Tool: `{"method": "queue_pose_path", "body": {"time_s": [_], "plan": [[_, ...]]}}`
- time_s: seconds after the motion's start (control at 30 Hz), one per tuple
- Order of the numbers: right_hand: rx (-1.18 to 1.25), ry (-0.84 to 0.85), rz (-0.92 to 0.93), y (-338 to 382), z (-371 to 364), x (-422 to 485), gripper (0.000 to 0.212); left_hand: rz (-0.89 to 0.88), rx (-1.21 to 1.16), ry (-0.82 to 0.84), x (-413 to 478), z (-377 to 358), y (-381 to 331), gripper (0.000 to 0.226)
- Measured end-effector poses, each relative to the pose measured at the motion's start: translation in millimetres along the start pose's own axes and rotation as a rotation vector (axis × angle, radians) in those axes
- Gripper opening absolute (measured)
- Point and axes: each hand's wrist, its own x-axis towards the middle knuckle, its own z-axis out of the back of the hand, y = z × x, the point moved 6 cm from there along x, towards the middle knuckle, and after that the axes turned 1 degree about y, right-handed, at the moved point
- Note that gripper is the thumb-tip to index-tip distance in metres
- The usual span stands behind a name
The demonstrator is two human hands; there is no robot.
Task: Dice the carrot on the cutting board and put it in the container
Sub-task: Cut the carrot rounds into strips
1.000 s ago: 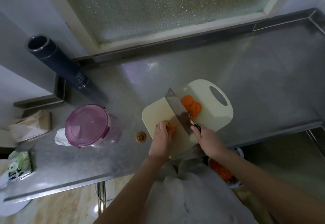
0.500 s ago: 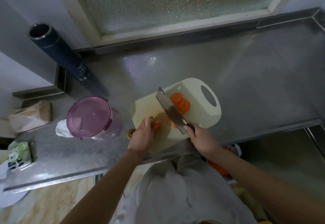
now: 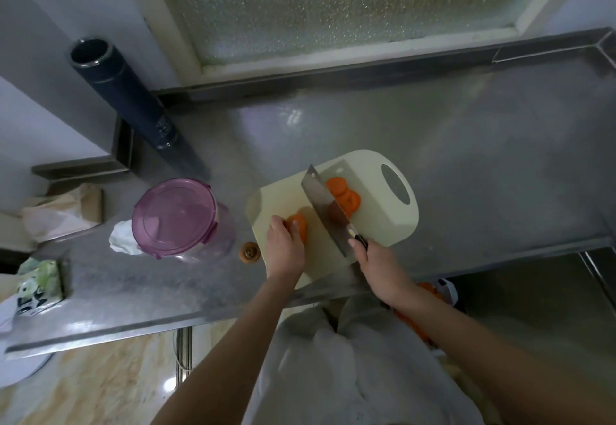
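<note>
Two hands work over the board (image 3: 383,224), a cream one with a handle hole at its far right end, lying on the steel bench (image 3: 466,157). The left hand (image 3: 285,248) sits on the board's left part, its fingers curled over a stub of carrot (image 3: 299,224) and holding it down. The right hand (image 3: 380,268) is at the board's near edge, its fingers wrapped round the dark handle of a knife (image 3: 325,207). The broad blade slants across the middle of the board, between the stub and a small heap of slices (image 3: 345,192) on the board's far side. Whether the edge touches the board I cannot tell. Just off the board's near-left corner a cut carrot end (image 3: 249,252) lies on the bench. Further left of the board stands the container (image 3: 173,216), its purple lid on, with crumpled white paper (image 3: 121,241) at its left side. A dark tube (image 3: 126,97) stands well off the board's far left.
</note>
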Motion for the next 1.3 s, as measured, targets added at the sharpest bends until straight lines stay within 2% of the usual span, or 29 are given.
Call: {"method": "queue_pose_path", "body": {"time_s": [0.17,0.27,0.37,0.47,0.63,0.87,1.1,1.3], "plan": [[0.007,0.014,0.044,4,0,1,0.037,0.153,-0.053,0.014,-2,-3,-4,0.024],[-0.031,0.034,0.06,9,-4,-1,0.037,0.065,0.097,0.089,-3,-9,-6,0.038],[-0.06,0.044,0.055,10,-7,-2,0.038,-0.053,0.28,0.182,-7,-10,3,0.072],[-0.079,0.032,0.052,13,-10,-2,0.038,-0.125,0.299,0.223,-5,-9,8,0.085],[-0.144,0.021,0.085,18,-18,-2,0.035,-0.173,0.241,0.187,2,-9,3,0.059],[-0.158,0.055,0.094,21,-16,0,0.042,-0.121,0.122,0.096,0,-7,8,0.049],[-0.135,0.035,0.124,35,-4,-3,0.044,0.037,-0.024,-0.04,8,2,14,0.033],[-0.157,0.089,0.092,36,-4,-7,0.038,0.166,-0.08,-0.044,16,3,21,0.029]]}}
